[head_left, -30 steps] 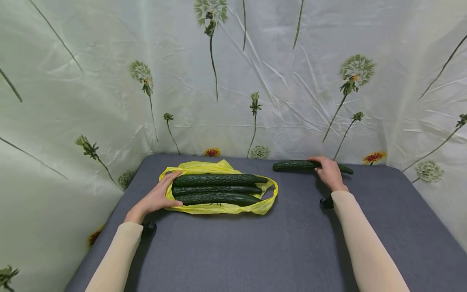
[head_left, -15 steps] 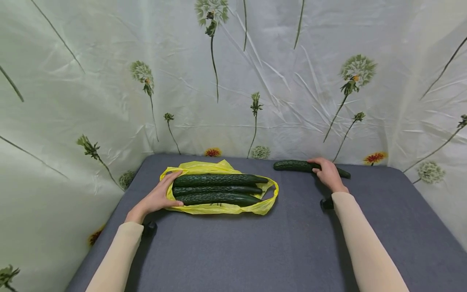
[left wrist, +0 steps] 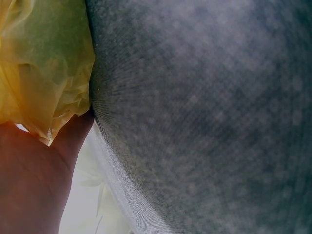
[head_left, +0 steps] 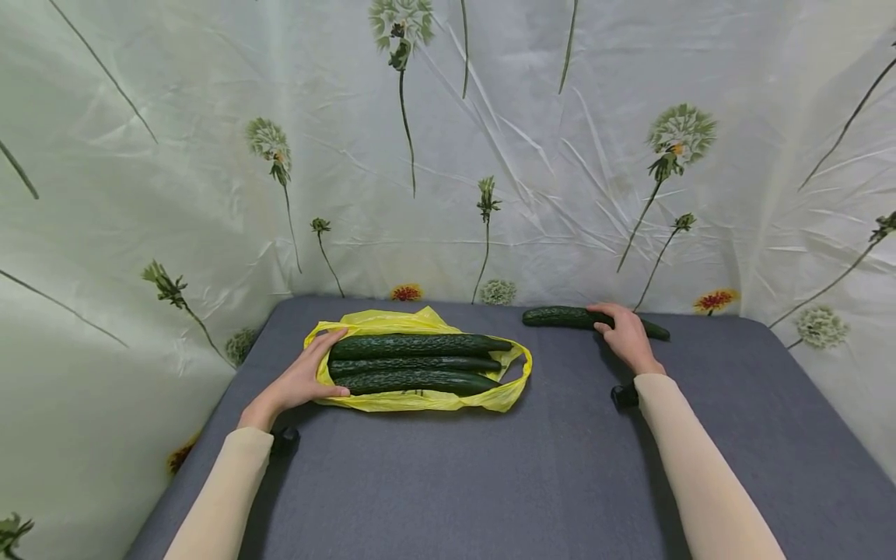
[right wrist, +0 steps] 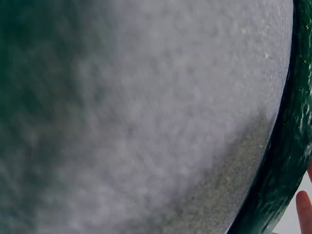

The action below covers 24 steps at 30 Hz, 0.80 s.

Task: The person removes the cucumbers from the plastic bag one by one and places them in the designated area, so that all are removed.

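Three dark green cucumbers (head_left: 420,344) lie side by side in the mouth of a yellow plastic bag (head_left: 420,401), left of centre in the head view. My left hand (head_left: 299,376) holds the bag's left end, thumb on the near edge and fingers on the far one. In the left wrist view, the thumb (left wrist: 73,137) sits right at the crumpled yellow plastic. Farther right, near the back edge, a single cucumber (head_left: 556,316) lies crosswise. My right hand (head_left: 628,340) grips it right of its middle. Only fingertips (right wrist: 303,209) show beside it in the right wrist view.
A dark grey cloth (head_left: 448,482) covers the table. Close behind its back edge hangs a pale curtain (head_left: 560,194) printed with dandelions and flowers, which also runs along both sides. A small black device (head_left: 624,396) is on the right wrist.
The lone cucumber's right end has swung slightly toward me, with my right hand moving a little along with it. My left hand and the bag have stayed in place.
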{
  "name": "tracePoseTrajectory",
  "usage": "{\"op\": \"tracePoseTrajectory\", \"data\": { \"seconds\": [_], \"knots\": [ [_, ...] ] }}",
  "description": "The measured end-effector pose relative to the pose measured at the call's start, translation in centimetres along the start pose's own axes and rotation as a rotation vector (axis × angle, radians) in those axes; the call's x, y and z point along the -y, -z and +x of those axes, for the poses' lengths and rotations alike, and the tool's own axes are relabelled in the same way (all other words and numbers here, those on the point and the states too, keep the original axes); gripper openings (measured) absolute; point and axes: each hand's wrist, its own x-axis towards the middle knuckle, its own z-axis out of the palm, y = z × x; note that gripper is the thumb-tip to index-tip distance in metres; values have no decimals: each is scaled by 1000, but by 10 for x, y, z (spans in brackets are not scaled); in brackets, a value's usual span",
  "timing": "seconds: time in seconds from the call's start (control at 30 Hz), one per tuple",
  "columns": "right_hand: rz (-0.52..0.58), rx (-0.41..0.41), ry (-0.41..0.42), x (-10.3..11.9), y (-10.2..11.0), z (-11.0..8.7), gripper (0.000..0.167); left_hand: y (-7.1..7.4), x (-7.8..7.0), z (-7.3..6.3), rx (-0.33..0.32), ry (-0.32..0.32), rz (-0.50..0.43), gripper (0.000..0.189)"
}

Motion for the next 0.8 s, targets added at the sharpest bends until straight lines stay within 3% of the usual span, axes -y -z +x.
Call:
{"op": "tracePoseTrajectory", "data": {
  "seconds": [0.43, 0.8],
  "knots": [
    [56, -31, 36, 13, -5, -3, 34, 0, -1, 0, 0, -5, -4, 102],
    [124, -33, 83, 41, -20, -2, 36, 0, 0, 0, -1, 1, 3, 103]
  ]
}}
